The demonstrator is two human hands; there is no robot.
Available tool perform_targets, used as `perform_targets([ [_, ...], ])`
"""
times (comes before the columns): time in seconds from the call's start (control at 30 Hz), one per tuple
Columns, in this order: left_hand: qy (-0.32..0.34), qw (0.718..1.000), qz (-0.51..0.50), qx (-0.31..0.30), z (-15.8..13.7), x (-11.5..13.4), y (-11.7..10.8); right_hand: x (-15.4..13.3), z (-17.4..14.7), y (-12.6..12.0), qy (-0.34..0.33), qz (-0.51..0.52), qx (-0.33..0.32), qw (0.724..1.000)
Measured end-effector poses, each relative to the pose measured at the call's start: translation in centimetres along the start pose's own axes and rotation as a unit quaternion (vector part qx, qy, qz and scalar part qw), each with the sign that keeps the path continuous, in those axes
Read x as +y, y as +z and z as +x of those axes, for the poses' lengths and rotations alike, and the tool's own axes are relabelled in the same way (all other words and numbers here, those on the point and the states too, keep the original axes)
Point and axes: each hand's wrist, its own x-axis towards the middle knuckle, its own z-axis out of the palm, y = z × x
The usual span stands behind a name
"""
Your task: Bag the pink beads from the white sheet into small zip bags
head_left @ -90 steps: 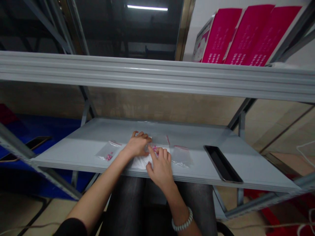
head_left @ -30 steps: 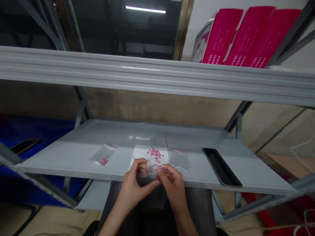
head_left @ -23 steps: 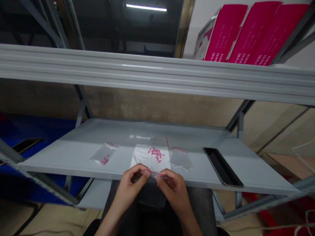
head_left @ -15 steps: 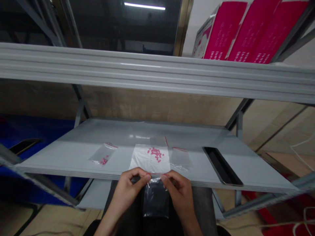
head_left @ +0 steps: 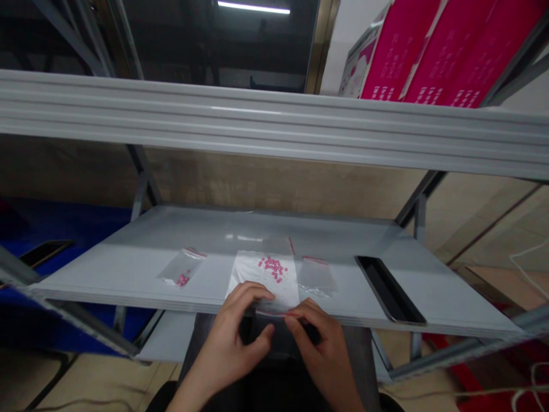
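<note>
Head view, both hands (head_left: pixel 274 337) pinching bag (head_left: pixel 271 312), crosswise

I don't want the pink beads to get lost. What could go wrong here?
1. Both hands, left and right, pinch a thin clear bag past the shelf edge; it might slip and drop.
2. The loose beads lie on a sheet near the hands; a bump might scatter them.

2 bare hands (head_left: pixel 240 343), dark grey trousers (head_left: pixel 274 395)
</note>
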Motion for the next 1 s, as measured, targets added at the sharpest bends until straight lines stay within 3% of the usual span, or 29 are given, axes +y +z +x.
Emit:
perform_targets([
  [0.23, 0.067, 0.995, 0.067, -0.006, 0.6, 0.5, 0.4, -0.4, -0.2, 0.2, -0.018, -0.027, -0.022, 0.999],
  [0.4, 0.111, 0.989, 0.088, 0.033, 0.5, 0.1, -0.1, -0.9, -0.1, -0.3, -0.064, -0.059, 0.004, 0.996],
  [0.57, 0.108, 0.99, 0.086, 0.011, 0.2, 0.0, -0.7, -1.0, -0.2, -0.4, -0.08, -0.058, 0.005, 0.995],
  [0.7, 0.094, 0.982, 0.163, 0.024, -0.3, 0.2, -0.1, -0.7, -0.3, -0.4, -0.067, -0.066, -0.026, 0.995],
  [0.8, 0.123, 0.971, 0.206, 0.021, -0.6, 0.6, 0.6, -0.5, -0.1, -0.4, -0.081, -0.096, -0.021, 0.992],
  [0.87, 0.131, 0.972, 0.197, 0.011, -0.6, 0.7, 0.8, -0.6, 0.2, -0.4, -0.083, -0.106, -0.022, 0.991],
  [1.0, 0.084, 0.993, 0.086, 0.001, -0.5, 0.9, 0.3, -1.1, 0.5, -0.4, -0.067, -0.089, -0.018, 0.994],
])
